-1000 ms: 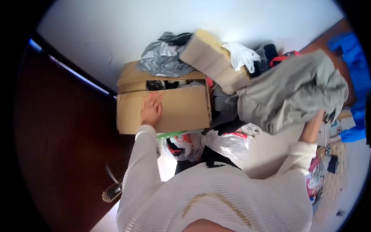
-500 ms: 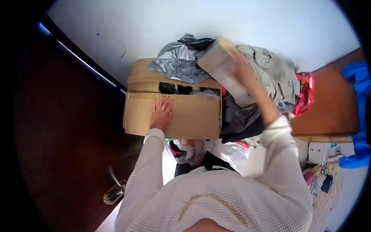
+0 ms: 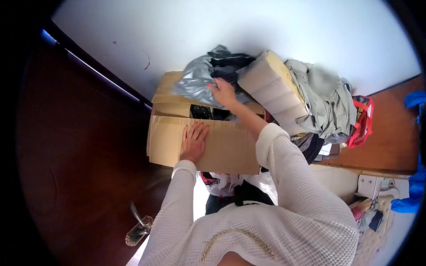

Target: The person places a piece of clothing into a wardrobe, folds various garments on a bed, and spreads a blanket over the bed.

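My left hand (image 3: pixel 193 142) lies flat on the front flap of a cardboard box (image 3: pixel 228 148), fingers spread. Dark items show through the box's partly open top. Above it, my right hand (image 3: pixel 222 92) is at a silver-grey plastic bag (image 3: pixel 195 82) on the box's back edge, thumb and fingers closed on the bag. A black bundle (image 3: pixel 228 62) lies against that bag. Right of my right hand, a long pale block-like package (image 3: pixel 275 91) leans at a slant, with the grey-beige cloth (image 3: pixel 326 108) beside it.
A red bag (image 3: pixel 363 122) stands on a brown wooden surface (image 3: pixel 390 133) at the right. Plastic bags (image 3: pixel 222 185) sit below the box. A dark door with a metal handle (image 3: pixel 140 226) is at the left; blue plastic (image 3: pixel 410 193) hangs at the far right.
My right hand has let go of the grey-beige cloth, which now lies beside the package, and has moved left to the silver-grey bag. My left hand stays on the flap.
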A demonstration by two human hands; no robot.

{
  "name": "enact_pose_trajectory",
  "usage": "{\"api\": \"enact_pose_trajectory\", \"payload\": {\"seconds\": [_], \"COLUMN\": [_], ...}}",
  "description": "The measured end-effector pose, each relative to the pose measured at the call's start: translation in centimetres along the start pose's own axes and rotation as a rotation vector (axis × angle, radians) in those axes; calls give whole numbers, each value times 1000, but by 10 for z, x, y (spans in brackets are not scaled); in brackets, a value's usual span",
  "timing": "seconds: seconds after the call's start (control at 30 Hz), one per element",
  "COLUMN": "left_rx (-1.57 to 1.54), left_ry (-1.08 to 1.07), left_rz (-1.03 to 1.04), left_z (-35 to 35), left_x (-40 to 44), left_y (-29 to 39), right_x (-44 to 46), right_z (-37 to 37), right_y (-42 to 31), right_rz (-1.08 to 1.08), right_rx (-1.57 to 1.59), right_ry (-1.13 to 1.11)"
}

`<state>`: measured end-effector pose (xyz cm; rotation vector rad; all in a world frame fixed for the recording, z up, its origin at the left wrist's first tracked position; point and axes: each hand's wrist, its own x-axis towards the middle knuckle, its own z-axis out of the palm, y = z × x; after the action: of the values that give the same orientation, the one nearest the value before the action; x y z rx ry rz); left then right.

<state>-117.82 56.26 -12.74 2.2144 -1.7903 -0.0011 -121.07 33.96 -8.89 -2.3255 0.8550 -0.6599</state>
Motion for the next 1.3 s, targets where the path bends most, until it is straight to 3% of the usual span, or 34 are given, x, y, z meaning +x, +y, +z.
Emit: {"api": "enact_pose_trajectory", "payload": {"seconds": [0.1,0.17,0.27,0.33,0.4,0.53,0.6,0.73,0.77,0.8,0.87,0.93,0.97,1.0,1.07,1.1,1.23,1.27,1.3], "left_rx": [-12,8,25,18,-24,5,-27,-65,-51,-36,-52,-73,-69,-65,-73,-84,-65,-70,-71], "left_ry": [-10,6,0,-13,-5,19,13,-4,9,23,18,7,3,-2,-11,-21,-141,-101,-53], "left_rz": [-5,4,7,1,4,-5,-2,-22,-13,-5,-19,-29,-23,-17,-21,-21,-55,-45,-31], "left_z": [-2,4,4,2,1,7,5,7,10,13,7,5,3,2,0,-3,-5,-7,-5], "left_x": [-1,-1,-1,2,1,1,1,-1,-1,-1,1,-2,-1,0,1,1,-1,0,2], "left_y": [1,-2,-3,-3,-3,-5,-6,-5,-6,-8,-7,-5,-5,-6,-5,-4,2,2,-1], "right_x": [2,1,2,8,19,53,64,70,64,63,71,78,78,79,82,73,77,77,80], "right_z": [11,21,18,11,2,-2,-5,4,8,-1,-6,3,10,15,23,23,-6,-22,-21], "right_y": [-28,-39,-57,-58,-53,-45,-45,-50,-49,-57,-61,-53,-53,-51,-45,-47,-44,-39,-26], "right_rz": [-26,-111,-46,-101,-310,-110,106,119,-206,-412,-478,-187,-64,-68,10,-182,-356,-436,-407], "right_rx": [261,17,-72,-16,-81,-50,-86,-178,-250,-321,-352,-383,-423,-421,-440,-393,-515,-472,-508], "right_ry": [-96,-158,-208,-141,87,-59,-603,-436,-77,85,181,-97,-122,-122,-416,-245,-122,-38,-90]}}
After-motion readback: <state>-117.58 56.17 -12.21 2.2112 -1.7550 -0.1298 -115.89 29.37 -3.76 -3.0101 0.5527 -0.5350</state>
